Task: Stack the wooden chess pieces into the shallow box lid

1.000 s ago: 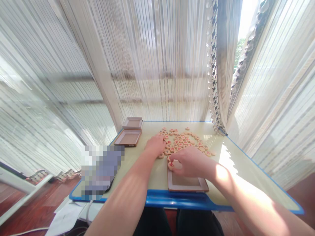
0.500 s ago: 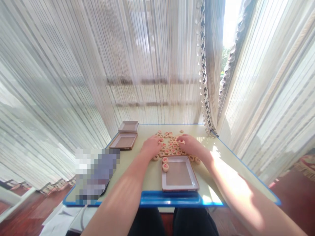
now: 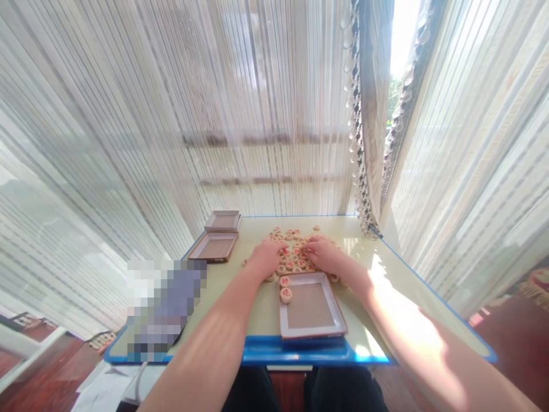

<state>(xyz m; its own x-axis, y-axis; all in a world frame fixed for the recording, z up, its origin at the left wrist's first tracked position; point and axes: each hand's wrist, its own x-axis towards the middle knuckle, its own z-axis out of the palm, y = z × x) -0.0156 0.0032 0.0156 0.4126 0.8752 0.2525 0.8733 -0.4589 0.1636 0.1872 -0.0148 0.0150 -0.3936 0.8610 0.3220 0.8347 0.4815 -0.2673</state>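
Observation:
Several round wooden game pieces (image 3: 295,237) with red marks lie scattered in the middle of a pale table (image 3: 398,297) with a blue edge. My left hand (image 3: 266,257) rests palm down on the left side of the pile, fingers curled over pieces. My right hand (image 3: 322,253) lies on the right side of the pile, its fingertips pinched at a piece. In front of both hands sits a shallow square tray (image 3: 309,306). Two pieces (image 3: 285,289) lie in the tray's far left corner.
Two more square trays (image 3: 214,247) (image 3: 223,220) sit at the table's far left. A blurred dark object (image 3: 165,309) lies at the near left corner. Sheer striped curtains (image 3: 257,114) surround the table, with a window gap at the upper right. My knees show below the table's front edge.
My right hand left the tray after setting a piece in it and moved back to the pile. The left hand stayed on the pile. The camera view shifted.

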